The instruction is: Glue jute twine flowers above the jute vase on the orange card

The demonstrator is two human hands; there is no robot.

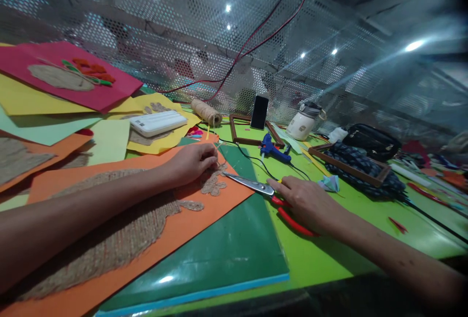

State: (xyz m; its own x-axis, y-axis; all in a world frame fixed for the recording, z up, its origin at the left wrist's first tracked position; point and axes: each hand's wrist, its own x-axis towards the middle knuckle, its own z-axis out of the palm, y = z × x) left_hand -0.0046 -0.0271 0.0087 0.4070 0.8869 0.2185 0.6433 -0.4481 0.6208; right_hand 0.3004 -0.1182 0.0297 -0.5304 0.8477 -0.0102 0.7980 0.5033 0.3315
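My right hand (305, 200) grips red-handled scissors (261, 188), their blades pointing left at a small twine flower shape (214, 183). Over that flower, my left hand (201, 158) is closed in a pinch, with a thin strand of twine rising from its fingertips. The flower lies on an orange sheet (215, 209), which also bears a large leaf-like shape of twine rows (120, 239), partly hidden under my left forearm. Beneath the orange sheet is a shiny dark green folder (226, 253). Twine from a spool (206, 112) hangs behind my left hand.
A blue glue gun (272, 148), a brown frame (241, 139), a propped phone (259, 112) and a white flask (303, 122) stand behind the scissors. Coloured sheets (69, 107) and a white power bank (159, 123) lie left. A black bag (373, 141) sits right.
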